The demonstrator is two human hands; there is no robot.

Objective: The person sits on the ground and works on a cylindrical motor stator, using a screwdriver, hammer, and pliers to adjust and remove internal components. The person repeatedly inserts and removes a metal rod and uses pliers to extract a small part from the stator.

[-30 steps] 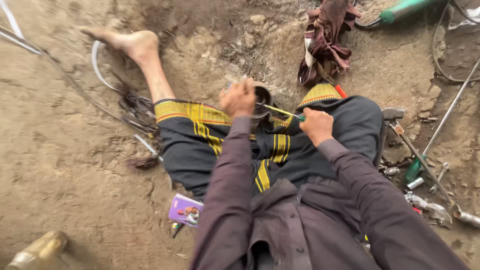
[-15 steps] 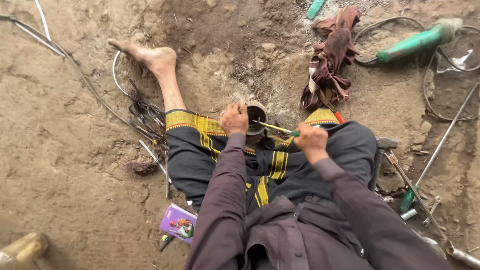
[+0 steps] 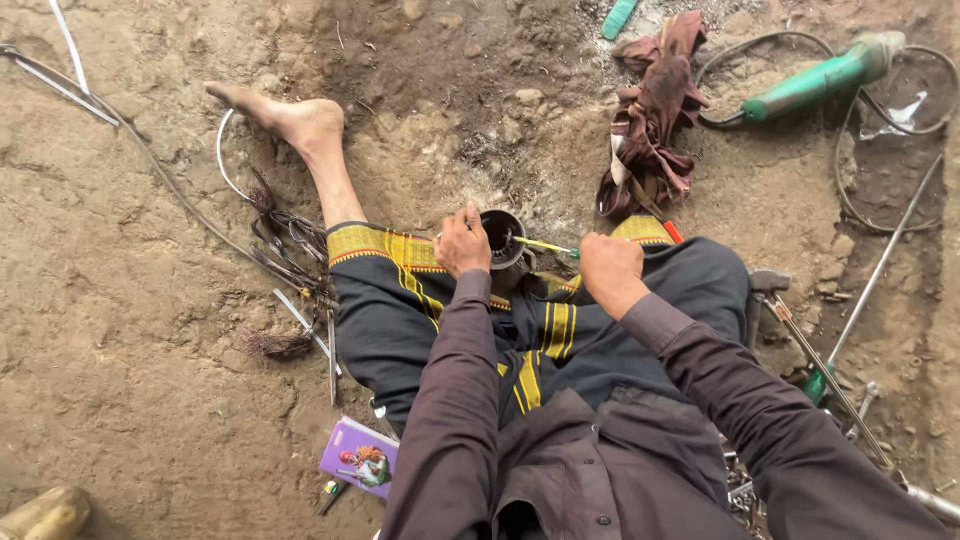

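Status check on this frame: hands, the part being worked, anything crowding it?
Left hand grips round dark part. Right hand holds yellow tool, tip in part's opening. Nothing in the way; rag lies apart.

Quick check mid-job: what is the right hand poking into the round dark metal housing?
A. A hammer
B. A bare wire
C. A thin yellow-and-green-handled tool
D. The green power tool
C: the right hand grips a thin yellow-and-green-handled tool whose tip reaches into the round dark housing, which the left hand steadies.

Dirt-floor repair spot; power tool (image 3: 820, 72), wires (image 3: 290, 235)
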